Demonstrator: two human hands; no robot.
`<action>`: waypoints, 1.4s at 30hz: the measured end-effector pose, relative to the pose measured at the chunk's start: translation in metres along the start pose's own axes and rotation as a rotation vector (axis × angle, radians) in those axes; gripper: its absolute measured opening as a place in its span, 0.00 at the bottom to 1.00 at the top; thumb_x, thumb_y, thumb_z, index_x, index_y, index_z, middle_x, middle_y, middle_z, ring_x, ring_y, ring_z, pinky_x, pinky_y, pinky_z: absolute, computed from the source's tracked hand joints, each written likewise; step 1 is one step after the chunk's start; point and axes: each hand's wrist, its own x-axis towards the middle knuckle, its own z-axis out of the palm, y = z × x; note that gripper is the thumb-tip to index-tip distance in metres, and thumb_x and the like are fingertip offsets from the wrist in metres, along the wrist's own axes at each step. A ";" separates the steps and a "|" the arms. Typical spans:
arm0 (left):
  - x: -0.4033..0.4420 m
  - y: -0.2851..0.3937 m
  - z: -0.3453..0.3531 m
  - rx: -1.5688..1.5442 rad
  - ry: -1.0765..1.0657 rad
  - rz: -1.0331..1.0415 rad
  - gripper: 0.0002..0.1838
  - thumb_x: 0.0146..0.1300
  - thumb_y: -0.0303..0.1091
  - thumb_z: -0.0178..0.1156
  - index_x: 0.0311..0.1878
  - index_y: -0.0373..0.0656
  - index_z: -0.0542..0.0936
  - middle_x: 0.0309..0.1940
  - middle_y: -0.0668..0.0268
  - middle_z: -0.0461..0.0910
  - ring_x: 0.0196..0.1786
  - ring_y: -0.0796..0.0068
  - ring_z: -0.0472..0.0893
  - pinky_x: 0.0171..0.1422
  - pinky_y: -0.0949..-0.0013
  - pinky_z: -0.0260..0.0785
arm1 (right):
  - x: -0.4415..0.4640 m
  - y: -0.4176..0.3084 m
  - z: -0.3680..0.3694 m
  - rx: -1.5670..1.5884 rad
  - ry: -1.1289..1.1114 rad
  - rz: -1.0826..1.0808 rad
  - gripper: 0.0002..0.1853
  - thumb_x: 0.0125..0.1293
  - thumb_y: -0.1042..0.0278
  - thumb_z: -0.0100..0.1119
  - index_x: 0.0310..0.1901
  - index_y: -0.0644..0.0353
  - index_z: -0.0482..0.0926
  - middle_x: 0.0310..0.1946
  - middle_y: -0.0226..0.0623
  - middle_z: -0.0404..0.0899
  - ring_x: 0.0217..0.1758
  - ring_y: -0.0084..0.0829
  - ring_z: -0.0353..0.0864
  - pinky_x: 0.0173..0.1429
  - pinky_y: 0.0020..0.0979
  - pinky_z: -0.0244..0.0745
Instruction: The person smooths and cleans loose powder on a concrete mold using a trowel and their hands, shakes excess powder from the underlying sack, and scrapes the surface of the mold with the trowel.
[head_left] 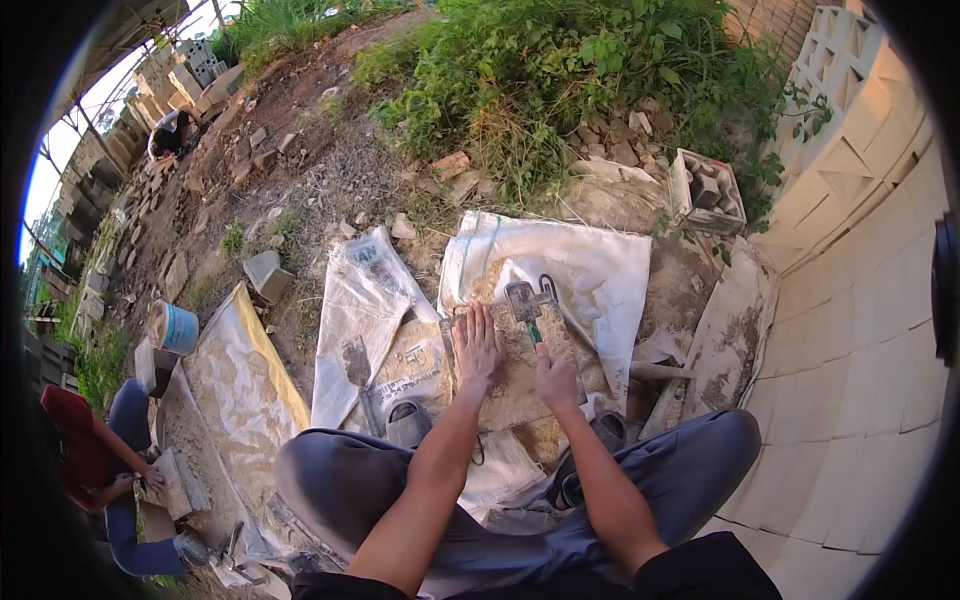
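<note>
Over on the left, a co-worker in a red top sits with both hands on a grey block, and a white bucket with a blue label stands just beyond. Farther up that side, another person bends low near some stacked blocks. Next comes a yellow-edged sheet, smeared with something pale, then a white sack with a dirty trowel lying on its near edge. In the middle, the seated person's left hand presses flat on a sandy slab, fingers stretched out and gripping nothing. Beside it, the right hand is closed around the handle of a green-handled trowel, its blade pointing away over the slab's far edge (a dark loop sits right next to it). A larger white sack spreads behind. To the right, a crate holds rubble (chunky bits, from here), and a pale block wall curves up.
</note>
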 end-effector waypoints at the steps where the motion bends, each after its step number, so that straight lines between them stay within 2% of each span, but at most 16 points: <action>1: -0.003 -0.008 0.002 -0.037 0.028 0.025 0.34 0.70 0.46 0.39 0.74 0.37 0.49 0.76 0.56 0.44 0.78 0.60 0.43 0.79 0.51 0.31 | -0.002 0.002 0.002 -0.002 -0.024 0.022 0.36 0.70 0.39 0.42 0.25 0.70 0.78 0.23 0.63 0.76 0.36 0.61 0.78 0.40 0.53 0.69; 3: -0.022 -0.006 -0.023 -0.126 0.047 -0.069 0.34 0.72 0.48 0.38 0.74 0.39 0.49 0.76 0.56 0.44 0.78 0.60 0.45 0.78 0.50 0.32 | -0.018 0.001 -0.004 -0.065 -0.028 -0.014 0.36 0.70 0.39 0.41 0.26 0.70 0.79 0.24 0.62 0.76 0.36 0.61 0.78 0.41 0.53 0.70; 5: -0.050 -0.006 -0.022 -0.094 0.046 -0.575 0.34 0.73 0.50 0.37 0.75 0.40 0.47 0.76 0.57 0.42 0.78 0.63 0.43 0.79 0.52 0.29 | -0.033 0.012 0.002 -0.131 -0.044 -0.028 0.36 0.70 0.39 0.40 0.27 0.69 0.80 0.24 0.62 0.77 0.37 0.61 0.78 0.42 0.53 0.70; 6: -0.058 -0.008 -0.014 -0.132 0.114 -0.617 0.33 0.73 0.50 0.38 0.73 0.39 0.52 0.74 0.52 0.51 0.76 0.58 0.52 0.77 0.54 0.41 | -0.033 0.024 0.013 -0.201 -0.036 -0.035 0.35 0.70 0.40 0.41 0.27 0.70 0.80 0.23 0.63 0.76 0.35 0.61 0.78 0.42 0.52 0.71; 7: -0.058 -0.009 -0.019 -0.139 0.112 -0.624 0.33 0.73 0.50 0.38 0.73 0.39 0.52 0.74 0.52 0.51 0.76 0.58 0.52 0.77 0.54 0.41 | -0.032 0.029 0.020 -0.271 -0.020 -0.044 0.35 0.71 0.41 0.42 0.27 0.70 0.81 0.22 0.65 0.75 0.33 0.61 0.78 0.41 0.52 0.71; 9: -0.054 -0.010 -0.029 -0.609 -0.064 -0.828 0.31 0.72 0.50 0.39 0.69 0.36 0.58 0.67 0.48 0.62 0.69 0.51 0.63 0.71 0.56 0.55 | -0.030 0.032 0.024 -0.332 -0.044 -0.021 0.35 0.71 0.41 0.41 0.28 0.70 0.81 0.22 0.65 0.75 0.33 0.62 0.78 0.42 0.52 0.72; 15: -0.059 -0.010 -0.022 -0.537 0.169 -0.726 0.25 0.72 0.48 0.44 0.59 0.35 0.67 0.56 0.45 0.71 0.59 0.45 0.71 0.60 0.53 0.63 | -0.024 0.002 0.017 -0.221 -0.075 -0.027 0.37 0.69 0.38 0.41 0.32 0.73 0.81 0.26 0.66 0.76 0.36 0.62 0.79 0.44 0.53 0.72; 20: -0.057 -0.012 -0.026 -0.636 0.179 -0.714 0.21 0.71 0.47 0.46 0.52 0.35 0.71 0.49 0.44 0.74 0.51 0.42 0.74 0.53 0.50 0.65 | -0.019 0.027 0.036 -0.330 -0.093 0.053 0.37 0.68 0.35 0.42 0.32 0.70 0.82 0.29 0.65 0.78 0.38 0.63 0.79 0.46 0.53 0.72; 25: -0.055 -0.013 -0.031 -0.751 0.151 -0.756 0.18 0.70 0.44 0.48 0.48 0.36 0.72 0.43 0.46 0.78 0.46 0.43 0.77 0.49 0.51 0.67 | -0.009 0.000 -0.009 -0.224 -0.069 0.093 0.40 0.67 0.33 0.41 0.29 0.74 0.81 0.30 0.69 0.77 0.42 0.63 0.78 0.48 0.52 0.73; 30: -0.063 -0.057 0.020 -0.866 0.060 -0.722 0.26 0.60 0.47 0.62 0.51 0.35 0.72 0.39 0.51 0.80 0.43 0.53 0.80 0.49 0.57 0.69 | 0.017 0.012 -0.031 -0.166 0.053 0.154 0.43 0.67 0.31 0.39 0.30 0.76 0.80 0.31 0.68 0.78 0.43 0.61 0.79 0.49 0.51 0.73; 33: -0.064 -0.092 0.077 -1.012 -0.073 -0.631 0.17 0.62 0.38 0.64 0.47 0.41 0.71 0.30 0.61 0.79 0.31 0.70 0.80 0.32 0.65 0.70 | 0.016 0.021 -0.030 -0.151 0.018 0.255 0.45 0.67 0.30 0.35 0.37 0.79 0.79 0.38 0.66 0.79 0.47 0.59 0.79 0.52 0.49 0.72; 36: -0.058 -0.104 0.093 -1.066 -0.067 -0.727 0.14 0.60 0.31 0.63 0.44 0.42 0.70 0.26 0.63 0.76 0.27 0.70 0.78 0.26 0.69 0.70 | 0.028 0.051 -0.011 -0.102 0.015 0.432 0.44 0.68 0.31 0.35 0.41 0.75 0.79 0.43 0.66 0.78 0.51 0.58 0.78 0.54 0.49 0.71; 38: -0.049 -0.084 0.041 -1.275 -0.251 -0.971 0.25 0.49 0.35 0.69 0.50 0.35 0.73 0.31 0.62 0.80 0.33 0.67 0.80 0.36 0.64 0.74 | 0.010 0.027 -0.021 -0.029 0.151 0.141 0.41 0.67 0.31 0.37 0.40 0.71 0.81 0.39 0.64 0.80 0.47 0.58 0.79 0.51 0.48 0.72; 39: -0.051 -0.084 0.039 -1.262 -0.255 -0.976 0.25 0.49 0.35 0.69 0.50 0.35 0.73 0.31 0.62 0.80 0.33 0.67 0.80 0.36 0.64 0.74 | 0.008 0.025 -0.019 -0.022 0.144 0.151 0.41 0.67 0.31 0.37 0.40 0.71 0.81 0.39 0.64 0.80 0.47 0.58 0.79 0.51 0.48 0.72; 41: -0.052 -0.081 0.037 -1.768 -0.089 -0.948 0.20 0.51 0.33 0.69 0.45 0.37 0.74 0.27 0.64 0.79 0.27 0.70 0.79 0.28 0.65 0.72 | 0.011 0.018 -0.020 -0.069 0.033 0.222 0.39 0.66 0.32 0.40 0.38 0.69 0.83 0.36 0.63 0.80 0.46 0.58 0.80 0.50 0.48 0.72; 42: -0.056 -0.091 0.044 -1.753 -0.092 -0.951 0.20 0.51 0.33 0.69 0.45 0.37 0.74 0.27 0.64 0.79 0.27 0.70 0.79 0.28 0.65 0.72 | 0.009 0.020 -0.015 -0.059 0.027 0.231 0.39 0.66 0.32 0.40 0.38 0.69 0.83 0.36 0.63 0.80 0.46 0.58 0.80 0.50 0.48 0.72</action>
